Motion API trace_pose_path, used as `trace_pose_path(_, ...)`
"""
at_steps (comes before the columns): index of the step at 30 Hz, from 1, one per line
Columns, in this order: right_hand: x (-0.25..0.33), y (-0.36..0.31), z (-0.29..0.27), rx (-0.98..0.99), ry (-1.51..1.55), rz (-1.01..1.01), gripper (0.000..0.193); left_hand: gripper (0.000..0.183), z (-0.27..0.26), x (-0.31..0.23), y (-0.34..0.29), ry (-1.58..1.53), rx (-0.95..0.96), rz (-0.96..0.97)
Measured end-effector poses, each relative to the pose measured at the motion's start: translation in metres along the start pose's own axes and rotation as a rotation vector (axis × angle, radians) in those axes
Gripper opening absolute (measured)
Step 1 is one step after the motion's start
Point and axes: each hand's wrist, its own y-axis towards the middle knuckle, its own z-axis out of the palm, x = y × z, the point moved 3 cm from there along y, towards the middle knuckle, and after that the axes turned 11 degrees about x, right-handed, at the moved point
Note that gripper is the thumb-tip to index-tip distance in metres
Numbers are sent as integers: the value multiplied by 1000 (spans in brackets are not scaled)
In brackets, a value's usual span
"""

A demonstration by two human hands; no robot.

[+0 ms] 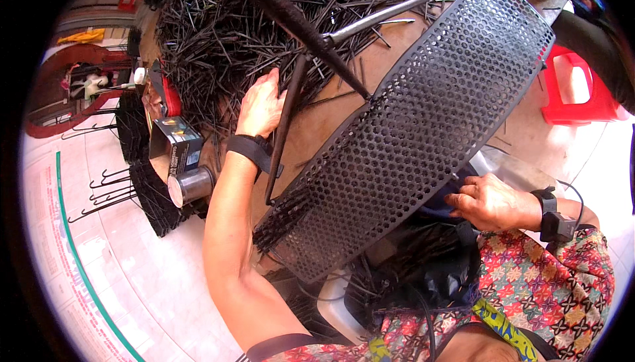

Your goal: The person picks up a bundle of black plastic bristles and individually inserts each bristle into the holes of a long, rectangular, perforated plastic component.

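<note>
A long black panel full of round holes (423,117) slants across the middle, joined to a dark metal frame (291,117). Thin black sticks fill some holes at its lower left end. My left hand (261,104) rests at the edge of a big heap of loose black sticks (218,38), behind a bar of the frame. Its fingers stretch toward the heap, partly hidden, and no stick shows clearly in them. Below the panel's right edge, my right hand (493,203) has its fingers curled beside dark blue cloth. Whatever they may hold cannot be made out.
A metal can (190,187) and a small box (177,142) stand left of my left forearm, near bundles of black hooked rods (155,197). A red plastic stool (575,87) stands at the right. A round brown-rimmed basin (46,124) lies at the far left.
</note>
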Motion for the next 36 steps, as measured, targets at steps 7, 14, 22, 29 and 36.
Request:
trace_pose_path(7, 1, 0, -3, -9, -7, 5, 24, 63, -1, 19, -31, -188, 97, 95)
trace_pose_path(14, -2, -3, -1, -4, -19, -4, 23, 96, -27, -16, -19, -118, 166, -93)
trace_pose_path(22, -4, -1, -2, 24, -12, 17, 17, 65, 4, -30, -7, 245, 33, -89)
trace_pose_path(29, -4, -3, -3, 40, -20, 26, 17, 29, 9, -24, 4, 124, -8, -235)
trace_pose_path(36, -3, -2, -2, 24, -28, 13, 18, 27, 11, -15, -15, 118, -105, -241)
